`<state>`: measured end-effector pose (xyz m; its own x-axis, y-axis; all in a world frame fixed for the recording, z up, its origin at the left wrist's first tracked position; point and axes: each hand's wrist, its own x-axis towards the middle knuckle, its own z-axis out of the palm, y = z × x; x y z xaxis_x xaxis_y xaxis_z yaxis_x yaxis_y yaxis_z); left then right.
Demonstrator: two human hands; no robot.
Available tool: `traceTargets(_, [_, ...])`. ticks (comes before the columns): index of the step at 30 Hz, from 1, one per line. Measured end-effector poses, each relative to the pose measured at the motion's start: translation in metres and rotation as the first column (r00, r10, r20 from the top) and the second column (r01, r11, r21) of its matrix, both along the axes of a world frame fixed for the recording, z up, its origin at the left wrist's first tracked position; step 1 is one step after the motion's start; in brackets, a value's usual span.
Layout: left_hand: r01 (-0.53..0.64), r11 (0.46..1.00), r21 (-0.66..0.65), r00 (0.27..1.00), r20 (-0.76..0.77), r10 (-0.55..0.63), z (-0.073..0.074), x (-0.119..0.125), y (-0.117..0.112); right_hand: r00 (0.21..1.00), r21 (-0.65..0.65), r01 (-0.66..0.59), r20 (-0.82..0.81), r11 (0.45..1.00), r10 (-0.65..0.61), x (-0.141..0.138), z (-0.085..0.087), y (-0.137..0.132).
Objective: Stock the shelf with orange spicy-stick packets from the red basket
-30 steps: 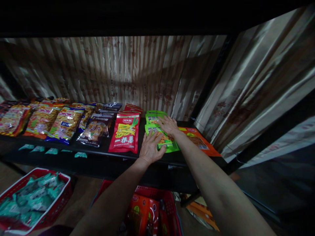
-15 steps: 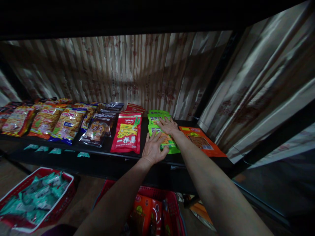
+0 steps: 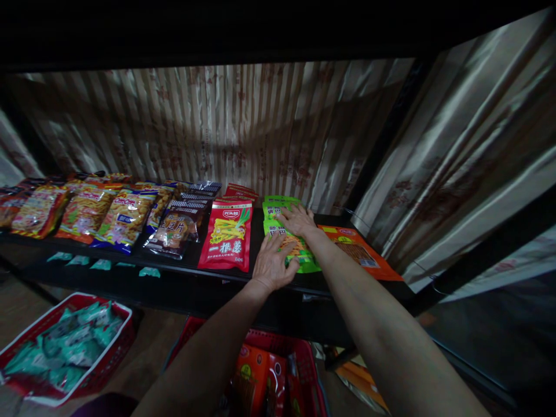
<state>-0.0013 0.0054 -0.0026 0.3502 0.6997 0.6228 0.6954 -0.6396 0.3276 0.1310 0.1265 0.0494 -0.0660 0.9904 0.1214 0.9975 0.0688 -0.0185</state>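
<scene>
Both of my hands rest on a row of green snack packets (image 3: 304, 258) lying flat on a black shelf (image 3: 182, 269). My left hand (image 3: 273, 263) lies flat with its fingers spread over the front packet's near left edge. My right hand (image 3: 297, 220) lies flat, fingers stretched out, on the packets further back. Left of the green row sits a red packet (image 3: 226, 234) with yellow sticks printed on it. An orange packet (image 3: 358, 252) lies to the right of my right forearm.
Several more snack bags (image 3: 117, 217) line the shelf to the left, with teal price tags (image 3: 102, 264) along its front edge. Below stand a red basket of teal packets (image 3: 65, 350) and a red basket of orange packets (image 3: 269, 376). Striped curtains hang behind and to the right.
Both hands have stayed flat on the green packets; only the head camera has shifted slightly.
</scene>
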Motion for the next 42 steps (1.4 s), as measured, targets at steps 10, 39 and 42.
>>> traceTargets(10, [0.029, 0.998, -0.051, 0.999, -0.036, -0.031, 0.004, -0.001, -0.001, 0.999, -0.097, 0.001, -0.046, 0.995, -0.006, -0.014, 0.003, 0.007])
traceTargets(39, [-0.004, 1.0, 0.03, 0.996, 0.085, 0.001, 0.003, -0.006, -0.004, 0.992, 0.075, -0.073, -0.094, 0.994, 0.08, 0.015, 0.02, -0.035])
traceTargets(42, [-0.069, 0.998, 0.011, 0.986, 0.153, 0.066, 0.002, -0.005, -0.004, 0.99, 0.085, -0.093, -0.096, 0.992, 0.101, 0.021, 0.022, -0.042])
